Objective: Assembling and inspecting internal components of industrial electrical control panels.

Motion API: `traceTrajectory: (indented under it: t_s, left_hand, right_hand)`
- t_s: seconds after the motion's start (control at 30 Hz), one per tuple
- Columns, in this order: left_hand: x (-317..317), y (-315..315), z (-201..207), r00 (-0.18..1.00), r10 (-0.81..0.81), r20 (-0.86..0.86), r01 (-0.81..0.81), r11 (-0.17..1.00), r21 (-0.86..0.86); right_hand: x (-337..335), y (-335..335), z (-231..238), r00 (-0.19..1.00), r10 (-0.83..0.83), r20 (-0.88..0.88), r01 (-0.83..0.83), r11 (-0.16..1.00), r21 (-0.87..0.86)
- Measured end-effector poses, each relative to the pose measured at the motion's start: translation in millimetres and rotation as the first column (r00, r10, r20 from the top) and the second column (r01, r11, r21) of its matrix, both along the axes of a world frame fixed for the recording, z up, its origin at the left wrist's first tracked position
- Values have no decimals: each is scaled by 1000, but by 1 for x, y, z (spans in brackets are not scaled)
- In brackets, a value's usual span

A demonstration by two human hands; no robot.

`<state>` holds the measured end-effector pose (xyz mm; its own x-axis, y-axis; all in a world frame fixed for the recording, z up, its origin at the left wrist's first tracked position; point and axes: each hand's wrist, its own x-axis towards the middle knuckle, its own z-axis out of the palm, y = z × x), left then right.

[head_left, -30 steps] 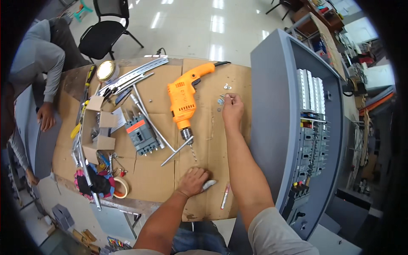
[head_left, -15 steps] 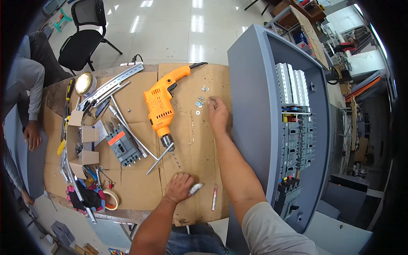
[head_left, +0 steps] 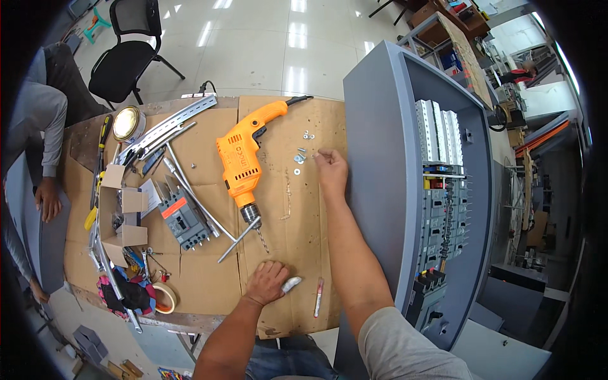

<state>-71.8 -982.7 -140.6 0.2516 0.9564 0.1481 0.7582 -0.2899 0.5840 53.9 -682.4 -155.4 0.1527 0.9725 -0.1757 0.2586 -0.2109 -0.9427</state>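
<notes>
My left hand [head_left: 266, 283] rests on the cardboard [head_left: 212, 272] with its fingers spread; a white wrapping covers its thumb. Farther up, my right hand [head_left: 331, 172] has thumb and fingertips pinched together; whatever may be between them is too small to make out. Just left of those fingertips lie a few small screws [head_left: 299, 158], a loose washer [head_left: 297, 171] and a small group of nuts or washers [head_left: 308, 135]. An orange power drill [head_left: 240, 155] lies between my hands and the tools on the left, its bit pointing toward me. A red-and-white marker [head_left: 318, 297] lies right of my left hand.
A tall grey cabinet [head_left: 373, 183] with breakers [head_left: 434, 209] stands close by my right arm. On the left are a loose breaker [head_left: 183, 218], an open carton [head_left: 114, 218], metal rails [head_left: 171, 123], a tin [head_left: 128, 123] and tape [head_left: 166, 297]. Another person's hand [head_left: 47, 199] is at far left.
My right hand has drawn slightly back from the screws, and its fingers have closed into a pinch. My left hand stays in place on the cardboard.
</notes>
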Motion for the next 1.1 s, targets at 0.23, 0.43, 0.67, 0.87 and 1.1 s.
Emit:
traceTrajectory:
  t_s: [0.23,0.43,0.67,0.87,1.1]
  left_hand:
    - [-4,-8,-8,1000,23,21,-23,1000,-2]
    - [0,-1,-6,999,-35,28,35,999,-8]
    - [-5,-7,-4,1000,2,-1,-2,1000,-25]
    - [-4,-8,-5,1000,19,8,-19,1000,-4]
    - [-9,-8,2,998,31,53,-31,999,13]
  right_hand:
    - [-23,-10,17,793,181,581,-243,970,29]
    - [-9,31,3,828,71,556,-228,949,217]
    - [-37,38,16,673,240,699,-299,954,-39]
    - [-34,36,15,629,251,736,-235,964,-127]
    - [-25,-98,65,912,-107,-395,-22,952,-306]
